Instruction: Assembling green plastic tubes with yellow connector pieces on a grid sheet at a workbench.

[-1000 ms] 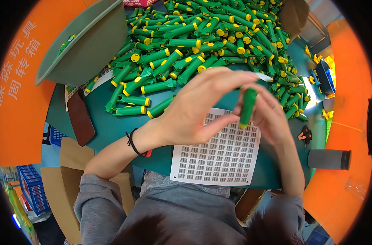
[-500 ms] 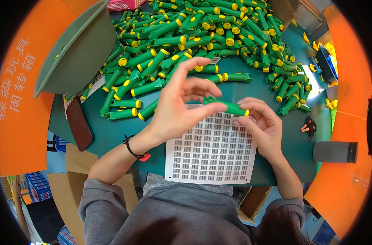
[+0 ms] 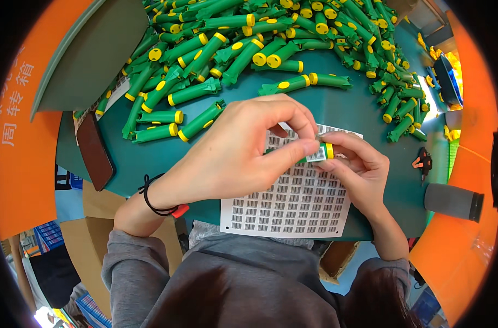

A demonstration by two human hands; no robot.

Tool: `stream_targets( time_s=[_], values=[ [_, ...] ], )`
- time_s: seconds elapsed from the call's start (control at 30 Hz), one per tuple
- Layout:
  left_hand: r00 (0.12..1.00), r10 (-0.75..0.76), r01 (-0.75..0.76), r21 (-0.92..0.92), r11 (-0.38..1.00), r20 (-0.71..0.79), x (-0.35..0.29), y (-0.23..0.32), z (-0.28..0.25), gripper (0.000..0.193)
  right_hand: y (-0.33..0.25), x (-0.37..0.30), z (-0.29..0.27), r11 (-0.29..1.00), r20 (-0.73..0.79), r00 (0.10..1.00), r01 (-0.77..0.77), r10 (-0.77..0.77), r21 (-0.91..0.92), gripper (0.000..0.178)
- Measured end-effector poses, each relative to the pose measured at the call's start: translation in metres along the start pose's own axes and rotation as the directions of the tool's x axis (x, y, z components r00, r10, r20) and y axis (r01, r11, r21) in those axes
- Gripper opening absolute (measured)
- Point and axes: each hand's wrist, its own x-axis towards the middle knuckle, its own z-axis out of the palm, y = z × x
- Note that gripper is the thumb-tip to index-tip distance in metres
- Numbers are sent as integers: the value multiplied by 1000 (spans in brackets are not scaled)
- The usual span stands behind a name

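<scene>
Over a white sheet of barcode stickers (image 3: pixel 339 213), my right hand (image 3: pixel 366 169) grips the yellow-capped end of a green plastic toy tube (image 3: pixel 329 150) between thumb and fingers. My left hand (image 3: pixel 238 150) is closed in a pinch at the tube's side. A small barcode sticker (image 3: pixel 316 155) shows by the left thumb tip, lying against the green tube just below the yellow cap. The left hand hides the tube's other end. Whether the sticker's whole face is stuck down, I cannot tell.
A big pile of similar green tubes (image 3: pixel 227 22) covers the far table (image 3: pixel 145 183). A grey-green basin (image 3: pixel 90 60) leans at left above a dark brown flat case (image 3: pixel 94 153). At right lie a small black-and-orange tool (image 3: pixel 422 163) and a grey cylindrical cup (image 3: pixel 451 201).
My left hand has gone from spread fingers to a pinch at the tube. A barcode sticker now shows on the tube near the yellow cap. The view has shifted slightly.
</scene>
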Motion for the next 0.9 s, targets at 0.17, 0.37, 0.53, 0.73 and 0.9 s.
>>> stream_targets(
  time_s=[0.17, 0.37, 0.53, 0.73, 0.9],
  values=[
    [994, -95, 93, 27, 995, 56, -3, 1, 0, 6, 2, 0, -3, 992, 52, 997, 62, -56, -109, 37],
    [996, -78, 76, 67, 995, 33, -4, 0, 1, 6, 3, -1, -3, 990, 62, 996, 68, -61, -124, 39],
    [996, -91, 89, 73, 993, 24, -3, -1, 2, 7, 6, -1, -5, 985, 73, 993, 98, -88, -145, 38],
    [997, -70, 69, 85, 994, 10, -3, -3, 3, 7, 5, -2, -5, 984, 78, 993, 95, -84, -153, 37],
    [997, -78, 78, 65, 995, 0, -4, -3, 4, 8, 3, -2, -2, 990, 65, 996, 68, -61, -126, 36]
  ],
)
